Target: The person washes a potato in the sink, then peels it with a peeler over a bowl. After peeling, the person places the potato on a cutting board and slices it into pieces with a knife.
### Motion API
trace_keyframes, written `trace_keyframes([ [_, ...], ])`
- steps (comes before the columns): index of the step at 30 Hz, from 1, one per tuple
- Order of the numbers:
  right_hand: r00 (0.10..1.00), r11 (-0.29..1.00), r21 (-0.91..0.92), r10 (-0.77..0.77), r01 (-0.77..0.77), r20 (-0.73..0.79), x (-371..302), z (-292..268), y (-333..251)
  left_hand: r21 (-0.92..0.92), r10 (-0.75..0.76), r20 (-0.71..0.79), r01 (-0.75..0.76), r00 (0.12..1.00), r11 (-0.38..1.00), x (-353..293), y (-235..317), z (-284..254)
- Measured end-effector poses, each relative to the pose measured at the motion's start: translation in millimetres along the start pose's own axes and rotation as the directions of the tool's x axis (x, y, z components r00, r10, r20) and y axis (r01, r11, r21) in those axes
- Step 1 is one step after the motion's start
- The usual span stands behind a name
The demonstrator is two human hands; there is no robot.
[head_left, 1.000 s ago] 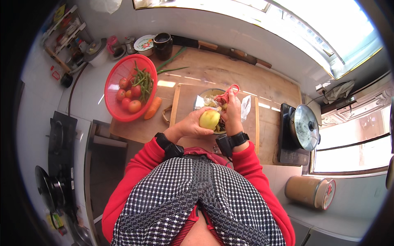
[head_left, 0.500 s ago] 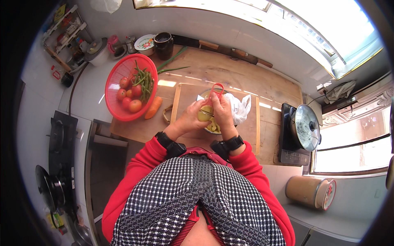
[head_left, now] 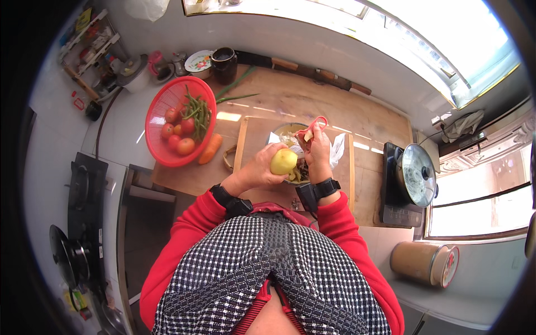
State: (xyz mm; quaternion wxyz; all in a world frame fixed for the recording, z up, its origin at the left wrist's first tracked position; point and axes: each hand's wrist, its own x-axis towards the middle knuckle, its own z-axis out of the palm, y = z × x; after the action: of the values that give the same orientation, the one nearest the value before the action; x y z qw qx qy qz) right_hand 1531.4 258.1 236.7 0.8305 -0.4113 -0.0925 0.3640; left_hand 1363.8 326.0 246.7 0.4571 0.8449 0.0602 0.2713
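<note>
A pale yellow potato (head_left: 283,161), with its skin off on the side that shows, sits in the fingers of my left hand (head_left: 262,166). My right hand (head_left: 316,151) is closed round a red-handled peeler (head_left: 320,121), held a little to the right of the potato and apart from it. Under both hands stands a bowl (head_left: 304,127) with peelings (head_left: 297,170) and a crumpled white plastic bag (head_left: 337,148) at its side. Beneath the bowl lies a wooden cutting board (head_left: 254,131). My hands hide much of the bowl.
Left of the board are a red colander (head_left: 151,134) of tomatoes and green beans and a carrot (head_left: 210,148). Scallions (head_left: 237,97) lie behind. A dark jar (head_left: 224,66) stands at the back. On the right a lidded pan (head_left: 417,173) sits on a black cooktop (head_left: 391,201).
My right hand with the peeler has moved right, away from the potato. The potato has turned in my left hand and now shows more of its surface.
</note>
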Motion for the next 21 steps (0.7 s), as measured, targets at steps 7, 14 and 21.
trace_keyframes([
  [7, 0.997, 0.998, -0.057, -0.031, 0.036, 0.075, -22, 20, 3, -0.252, -0.282, 0.098, 0.298, 0.954, 0.921, 5, -10, -2],
  [14, 1.0, 1.0, 0.002, 0.009, -0.009, 0.002, -23, 24, 4, -0.78, -0.215, 0.28, 0.352, 0.936, 0.518, 4, -11, 0],
  [21, 0.986, 0.992, -0.104, -0.048, 0.065, 0.157, -29, 25, -2, -0.815, -0.211, 0.457, 0.502, 0.864, 0.289, 7, -3, 1],
])
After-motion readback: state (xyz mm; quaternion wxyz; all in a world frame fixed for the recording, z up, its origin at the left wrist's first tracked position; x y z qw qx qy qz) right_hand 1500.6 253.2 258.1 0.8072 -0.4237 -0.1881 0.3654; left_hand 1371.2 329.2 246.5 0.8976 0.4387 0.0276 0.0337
